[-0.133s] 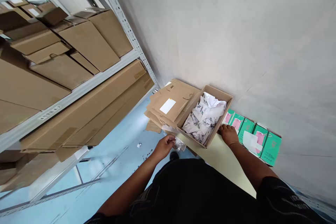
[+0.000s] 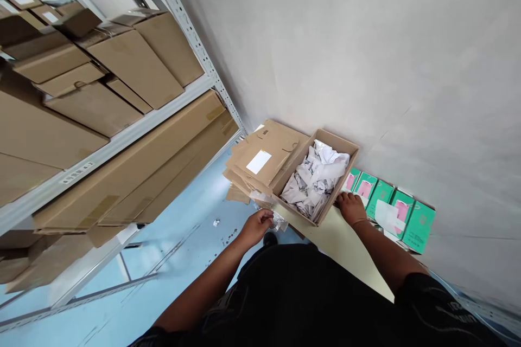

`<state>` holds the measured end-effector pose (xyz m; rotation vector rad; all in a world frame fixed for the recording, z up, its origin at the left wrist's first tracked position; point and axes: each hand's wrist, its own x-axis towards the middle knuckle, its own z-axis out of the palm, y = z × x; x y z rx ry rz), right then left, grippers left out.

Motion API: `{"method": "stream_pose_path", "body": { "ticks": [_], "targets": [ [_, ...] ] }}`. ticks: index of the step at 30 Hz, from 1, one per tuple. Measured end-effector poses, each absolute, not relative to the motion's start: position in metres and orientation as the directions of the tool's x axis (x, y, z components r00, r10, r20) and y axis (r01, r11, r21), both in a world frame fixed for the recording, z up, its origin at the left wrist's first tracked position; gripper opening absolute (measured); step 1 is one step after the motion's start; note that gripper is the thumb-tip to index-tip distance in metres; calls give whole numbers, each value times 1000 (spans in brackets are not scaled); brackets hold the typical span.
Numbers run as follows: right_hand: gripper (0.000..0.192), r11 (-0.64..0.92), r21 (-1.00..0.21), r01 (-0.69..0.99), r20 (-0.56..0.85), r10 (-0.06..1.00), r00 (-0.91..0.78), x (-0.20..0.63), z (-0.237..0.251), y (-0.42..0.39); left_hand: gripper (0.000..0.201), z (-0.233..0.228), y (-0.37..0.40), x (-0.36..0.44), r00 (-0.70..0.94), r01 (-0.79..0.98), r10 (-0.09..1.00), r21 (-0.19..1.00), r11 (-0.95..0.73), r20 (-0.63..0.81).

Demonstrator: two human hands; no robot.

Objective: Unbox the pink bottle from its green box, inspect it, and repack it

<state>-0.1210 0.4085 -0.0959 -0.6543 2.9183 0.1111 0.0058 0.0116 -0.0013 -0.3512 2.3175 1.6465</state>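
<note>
An open cardboard box [image 2: 280, 195], filled with crumpled whitish paper [image 2: 315, 179], stands on the pale yellow table [image 2: 345, 244] against the wall. My left hand [image 2: 257, 226] is at the table's near left edge, its fingers curled together beside crinkled clear plastic [image 2: 279, 222]. Whether the fingers grip that plastic is hard to see. My right hand [image 2: 351, 208] rests palm down on the table, fingers loosely spread with their tips close to the box's right side. Nothing shows in its grasp. Green boxes with pink pictures [image 2: 380, 198] stand in a row just right of it.
Flattened cardboard [image 2: 268, 157] with a white label is stacked left of the open box. A white paper sheet [image 2: 388, 217] lies over the green boxes. At left rises a metal shelf rack [image 2: 195, 89] loaded with cartons [image 2: 138, 65]. A small crumpled scrap [image 2: 216, 223] is on the blue floor.
</note>
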Motion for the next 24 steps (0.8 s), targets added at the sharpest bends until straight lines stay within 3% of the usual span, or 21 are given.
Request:
{"method": "stream_pose_path", "body": {
  "ticks": [6,12,16,19,22,24],
  "targets": [
    [36,866,-15,-500,-111,-499,-860,-80,-99,398,28,-3,31,16,-917,-379,-13,858,346,-399],
    [26,828,-126,-546,-60,-556,-829,-12,-106,393,29,-9,49,32,-898,-412,-12,832,370,-439],
    [18,820,-159,-550,12,-555,-832,33,-108,389,32,-19,55,46,-866,-438,34,789,431,-500],
    [16,791,-271,-548,65,-553,-831,58,-107,385,35,-31,53,54,-834,-438,92,754,489,-545],
    [31,776,-467,-423,78,-440,-895,71,-108,384,35,-49,52,57,-794,-423,165,727,541,-584],
    [39,792,-594,-143,4,-175,-985,71,-110,383,34,-65,55,56,-753,-414,213,701,581,-622]
  ]
}}
